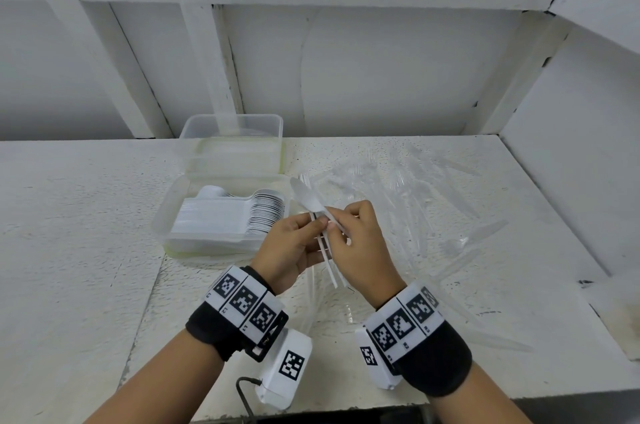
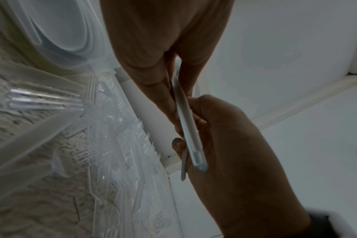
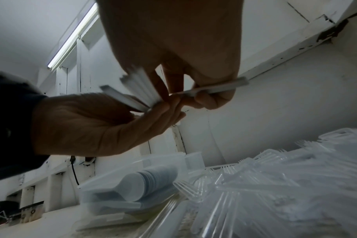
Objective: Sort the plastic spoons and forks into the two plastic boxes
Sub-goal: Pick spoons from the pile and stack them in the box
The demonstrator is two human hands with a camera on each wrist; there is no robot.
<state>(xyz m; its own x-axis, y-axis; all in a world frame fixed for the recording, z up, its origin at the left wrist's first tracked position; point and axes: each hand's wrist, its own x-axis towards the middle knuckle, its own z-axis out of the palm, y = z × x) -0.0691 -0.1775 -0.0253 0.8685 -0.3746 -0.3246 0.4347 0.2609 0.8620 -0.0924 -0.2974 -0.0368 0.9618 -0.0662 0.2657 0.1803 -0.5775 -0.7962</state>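
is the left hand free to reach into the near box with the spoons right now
Probably not yet. The near box lies open just left of the left hand, with nothing between them, but that hand grips a bundle of white spoons together with the right hand.

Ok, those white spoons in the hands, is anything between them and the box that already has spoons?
Nothing visible blocks it. Both hands, left hand and right hand, hold the white spoons just right of the near box, which is open-topped. The clear forks lie on the other side.
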